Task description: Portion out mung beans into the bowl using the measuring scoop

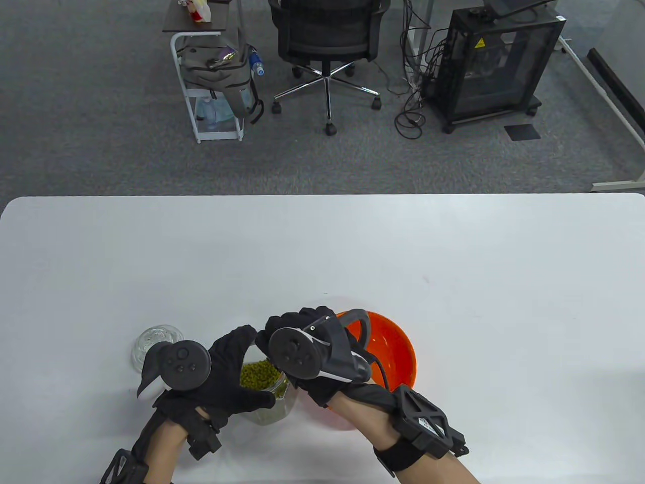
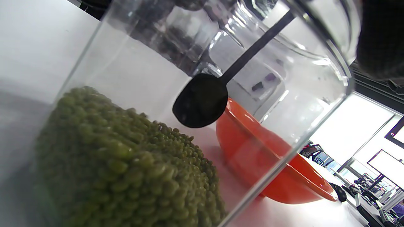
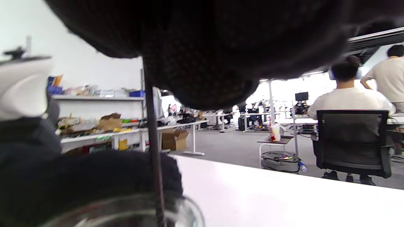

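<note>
Black scoop (image 2: 202, 101) lowered into glass jar (image 1: 264, 398) of mung beans (image 1: 259, 375).
The jar, just left of the orange bowl (image 1: 398, 348), was gripped by the left hand (image 1: 221, 378); the scoop handle was pinched by the right hand (image 1: 302, 348).

Both hands wear black fabric sensor gloves: left hand (image 1: 229, 375), right hand (image 1: 302, 338). Round black trackers with buttons strapped on the backs, left one part white. Black lattice wrist braces, black cable on right.
</note>
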The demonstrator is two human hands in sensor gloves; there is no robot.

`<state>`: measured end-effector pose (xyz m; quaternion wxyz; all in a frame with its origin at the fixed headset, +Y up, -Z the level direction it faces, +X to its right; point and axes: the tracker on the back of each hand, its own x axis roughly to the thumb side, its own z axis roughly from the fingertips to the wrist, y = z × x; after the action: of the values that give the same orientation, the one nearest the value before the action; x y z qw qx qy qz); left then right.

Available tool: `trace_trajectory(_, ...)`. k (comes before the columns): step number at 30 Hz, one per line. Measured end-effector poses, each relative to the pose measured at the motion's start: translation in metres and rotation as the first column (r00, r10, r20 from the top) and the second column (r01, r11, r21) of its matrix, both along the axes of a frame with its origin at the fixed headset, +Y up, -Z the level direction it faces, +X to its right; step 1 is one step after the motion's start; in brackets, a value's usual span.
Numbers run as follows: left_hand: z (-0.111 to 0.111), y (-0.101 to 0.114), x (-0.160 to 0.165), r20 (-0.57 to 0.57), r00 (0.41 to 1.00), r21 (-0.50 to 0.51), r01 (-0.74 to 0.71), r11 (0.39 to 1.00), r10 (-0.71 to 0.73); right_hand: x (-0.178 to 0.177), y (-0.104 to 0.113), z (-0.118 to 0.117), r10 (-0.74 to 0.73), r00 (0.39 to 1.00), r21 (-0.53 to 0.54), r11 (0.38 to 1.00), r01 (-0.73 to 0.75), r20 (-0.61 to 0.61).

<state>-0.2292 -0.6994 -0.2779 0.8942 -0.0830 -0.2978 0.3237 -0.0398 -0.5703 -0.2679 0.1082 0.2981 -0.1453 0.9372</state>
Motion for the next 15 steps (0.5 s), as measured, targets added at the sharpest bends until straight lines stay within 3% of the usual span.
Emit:
trace_trajectory(5,0.000,0.000,0.000,0.001,1.000,0.003,0.003,1.000,-0.003,-0.009,-0.014,0.003,0.112,0.988,-0.012,0.993,-0.114,-0.107)
trace_trajectory(10,0.000,0.000,0.000,0.001,1.000,0.002,0.001,1.000,-0.001,-0.001,-0.022,-0.005,-0.052,0.984,-0.251,0.968,0.007,-0.171)
trace_trajectory(15,0.000,0.000,0.000,0.002,1.000,0.001,0.001,1.000,-0.001,0.017,-0.029,-0.018,-0.196,0.974,-0.398,0.907,0.138,-0.109)
